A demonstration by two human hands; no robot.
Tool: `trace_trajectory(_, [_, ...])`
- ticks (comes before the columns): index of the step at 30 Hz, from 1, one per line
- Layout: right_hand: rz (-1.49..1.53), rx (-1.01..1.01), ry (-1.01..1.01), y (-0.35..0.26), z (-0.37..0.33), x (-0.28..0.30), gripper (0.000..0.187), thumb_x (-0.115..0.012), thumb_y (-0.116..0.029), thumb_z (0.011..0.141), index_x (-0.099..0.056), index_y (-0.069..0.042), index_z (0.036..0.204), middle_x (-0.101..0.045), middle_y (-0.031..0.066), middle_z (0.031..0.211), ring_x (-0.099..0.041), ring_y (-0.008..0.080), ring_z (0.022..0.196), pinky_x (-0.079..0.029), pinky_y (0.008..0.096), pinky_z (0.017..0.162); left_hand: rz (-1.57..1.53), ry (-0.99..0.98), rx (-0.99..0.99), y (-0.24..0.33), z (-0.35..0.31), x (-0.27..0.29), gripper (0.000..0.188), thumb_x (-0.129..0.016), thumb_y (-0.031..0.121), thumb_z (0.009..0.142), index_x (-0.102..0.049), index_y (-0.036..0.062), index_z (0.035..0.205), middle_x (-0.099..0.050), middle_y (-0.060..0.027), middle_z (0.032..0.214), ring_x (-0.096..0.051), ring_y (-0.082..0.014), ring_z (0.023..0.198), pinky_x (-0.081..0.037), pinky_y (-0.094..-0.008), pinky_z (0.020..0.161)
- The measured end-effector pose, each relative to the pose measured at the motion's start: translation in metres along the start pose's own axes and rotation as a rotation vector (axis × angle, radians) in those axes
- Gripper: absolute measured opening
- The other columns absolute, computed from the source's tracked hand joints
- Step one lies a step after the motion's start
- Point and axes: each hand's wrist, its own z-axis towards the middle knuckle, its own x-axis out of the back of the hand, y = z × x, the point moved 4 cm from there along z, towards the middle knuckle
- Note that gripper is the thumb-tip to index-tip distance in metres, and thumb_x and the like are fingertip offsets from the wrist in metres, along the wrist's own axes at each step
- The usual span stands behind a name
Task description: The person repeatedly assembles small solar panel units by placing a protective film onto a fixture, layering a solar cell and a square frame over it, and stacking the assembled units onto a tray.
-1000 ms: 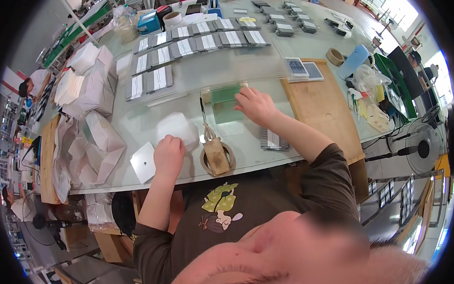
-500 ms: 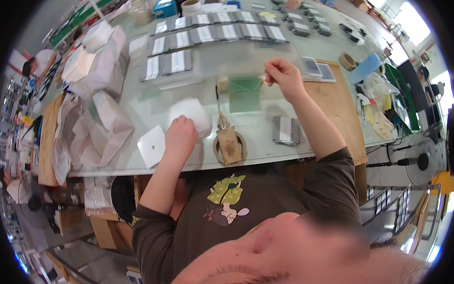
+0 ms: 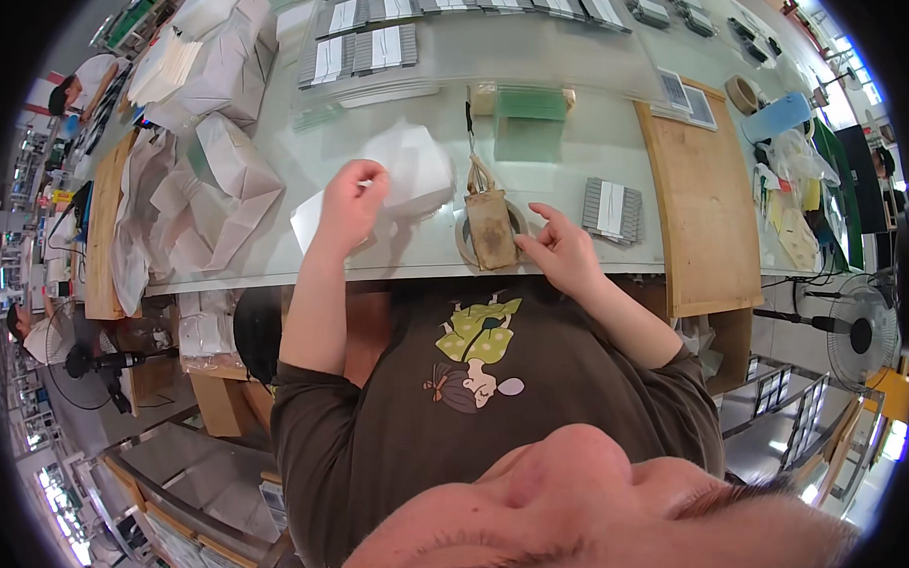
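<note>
My left hand [image 3: 354, 205] is raised over the near left of the table, its fingers pinched together; a small pale bit shows at the fingertips, too small to name. Beside it lies a pile of thin white sheets [image 3: 410, 167], and another white sheet [image 3: 309, 223] shows partly behind my wrist. My right hand [image 3: 563, 248] hovers by the table's front edge, thumb and forefinger apart, nothing visible between them. Just left of it, a worn brown block [image 3: 492, 228] with a corded end rests on a tape roll [image 3: 463, 246]. Behind stand greenish clear plates [image 3: 529, 126].
A banded stack of grey strips [image 3: 612, 210] lies right of my right hand. Rows of similar banded stacks [image 3: 384, 48] fill the far side. A wooden board [image 3: 702, 215] and blue bottle [image 3: 777, 117] are at right; crumpled wrapping [image 3: 216, 197] lies at left.
My right hand has come back from the far middle to beside the brown block, its fingers opening. My left hand has lifted off the white pile. The view has shifted.
</note>
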Motion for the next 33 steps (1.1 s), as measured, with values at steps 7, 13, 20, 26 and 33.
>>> trace_trajectory(7, [0.539, -0.014, 0.097, -0.002, 0.013, 0.007, 0.037, -0.060, -0.011, 0.091, -0.051, 0.000, 0.125, -0.062, 0.0044, 0.089, -0.057, 0.0096, 0.066, -0.044, 0.0204, 0.055, -0.986, -0.047, 0.088, 0.034, -0.025, 0.001, 0.026, -0.049, 0.007, 0.090, -0.059, -0.0001, 0.113, -0.063, -0.0090, 0.111, -0.060, -0.0191, 0.095, -0.046, -0.0336, 0.086])
trace_trajectory(13, [1.033, -0.263, -0.190, -0.047, 0.032, -0.020, 0.037, -0.059, -0.010, 0.091, -0.049, 0.000, 0.125, -0.062, 0.0063, 0.097, -0.061, 0.0095, 0.070, -0.047, 0.0207, 0.053, -1.110, -0.230, 0.238, 0.033, -0.043, -0.068, 0.031, -0.041, 0.008, 0.094, -0.054, -0.0014, 0.120, -0.061, -0.0128, 0.115, -0.060, -0.0224, 0.103, -0.048, -0.0357, 0.086])
trace_trajectory(20, [0.830, -0.166, -0.108, -0.033, 0.035, -0.011, 0.042, -0.064, -0.003, 0.086, -0.047, 0.001, 0.124, -0.062, 0.0032, 0.082, -0.059, 0.0092, 0.064, -0.048, 0.0213, 0.052, -1.177, -0.363, 0.436, 0.039, -0.040, -0.090, 0.030, -0.044, 0.018, 0.097, -0.053, 0.0000, 0.119, -0.061, -0.0118, 0.113, -0.060, -0.0198, 0.096, -0.050, -0.0351, 0.079])
trace_trajectory(26, [0.650, -0.173, 0.044, -0.024, 0.028, -0.003, 0.042, -0.066, -0.001, 0.082, -0.048, 0.001, 0.120, -0.059, 0.0016, 0.076, -0.057, 0.0073, 0.062, -0.046, 0.0203, 0.051, -0.445, -0.265, 0.200, 0.026, -0.036, -0.105, 0.020, -0.059, 0.014, 0.091, -0.058, 0.0011, 0.106, -0.062, -0.0038, 0.083, -0.057, -0.0114, 0.068, -0.047, -0.0252, 0.063])
trace_trajectory(33, [0.363, -0.136, 0.061, 0.004, 0.013, -0.009, 0.039, -0.067, -0.001, 0.080, -0.051, 0.000, 0.115, -0.053, -0.0037, 0.072, -0.048, 0.0011, 0.059, -0.037, 0.0165, 0.052, 0.073, -0.170, 0.106, 0.037, -0.037, -0.096, 0.033, -0.073, 0.019, 0.079, -0.059, 0.0034, 0.104, -0.059, -0.0026, 0.070, -0.055, -0.0083, 0.063, -0.045, -0.0245, 0.060])
